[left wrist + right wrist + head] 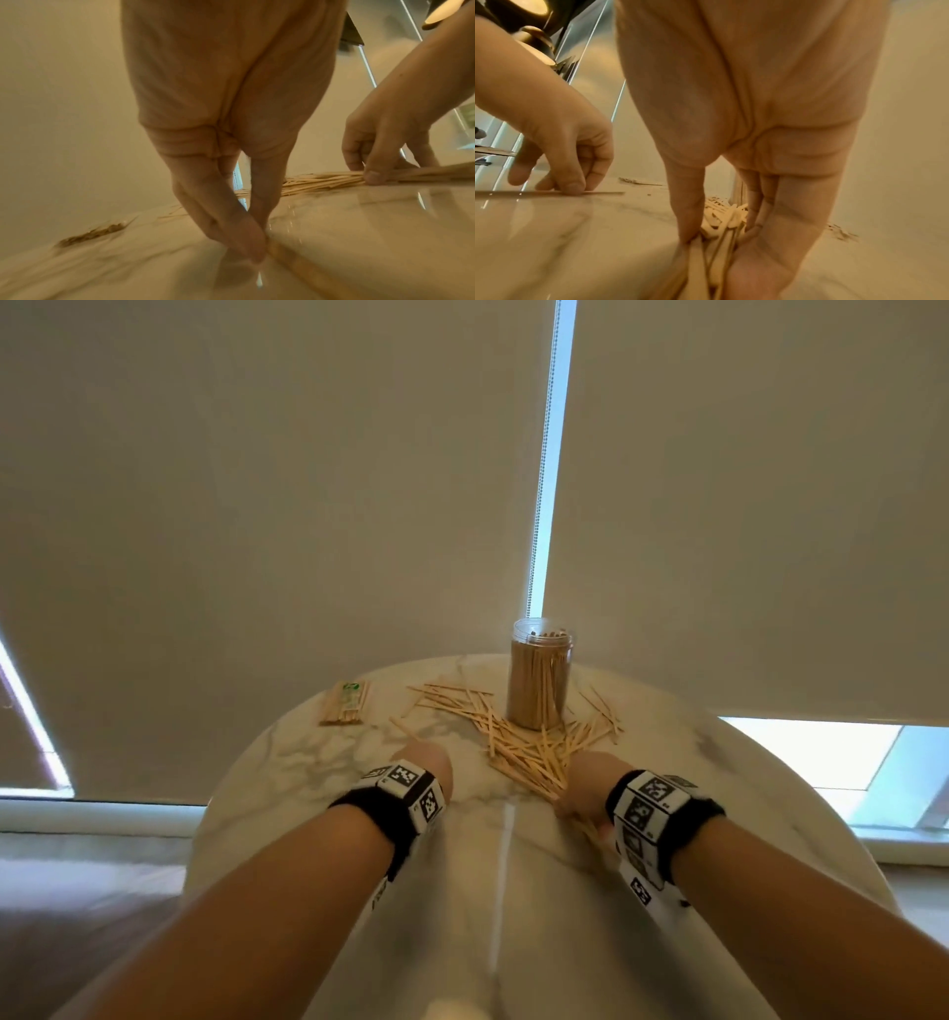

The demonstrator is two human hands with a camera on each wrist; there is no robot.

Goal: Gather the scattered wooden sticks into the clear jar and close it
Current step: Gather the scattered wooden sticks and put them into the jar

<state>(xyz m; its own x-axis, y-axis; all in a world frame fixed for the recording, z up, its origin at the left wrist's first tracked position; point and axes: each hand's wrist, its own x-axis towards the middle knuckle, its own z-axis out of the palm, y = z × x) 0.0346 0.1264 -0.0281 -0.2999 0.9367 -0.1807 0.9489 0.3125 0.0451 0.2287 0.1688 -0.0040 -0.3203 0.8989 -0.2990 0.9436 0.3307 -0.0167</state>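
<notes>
On the round marble table [308, 752] the clear jar [540, 680] stands upright just above the middle of the head view, lidless at the top and already packed with sticks. The scattered wooden sticks [534, 747] fan out around its base — a loose spread to its left, a denser heap below it, a few more to its right.

The right hand [585, 788] sits at the lower edge of that heap, right of centre. Its thumb and fingers [687, 203] are curled round a bundle of sticks [716, 243], gripping them against the tabletop.

The left hand [423, 765] is left of centre, apart from the heap. Its thumb and fingertips [246, 239] are drawn together in a pinch on a single stick [598, 193] lying flat on the marble — seen clearly from the right wrist, blurred from the left.

A small packet of sticks [346, 703] lies on the table's far left edge. Pale roller blinds [257, 480] fill the upper frame, a beaded cord [542, 469] hanging between them.
</notes>
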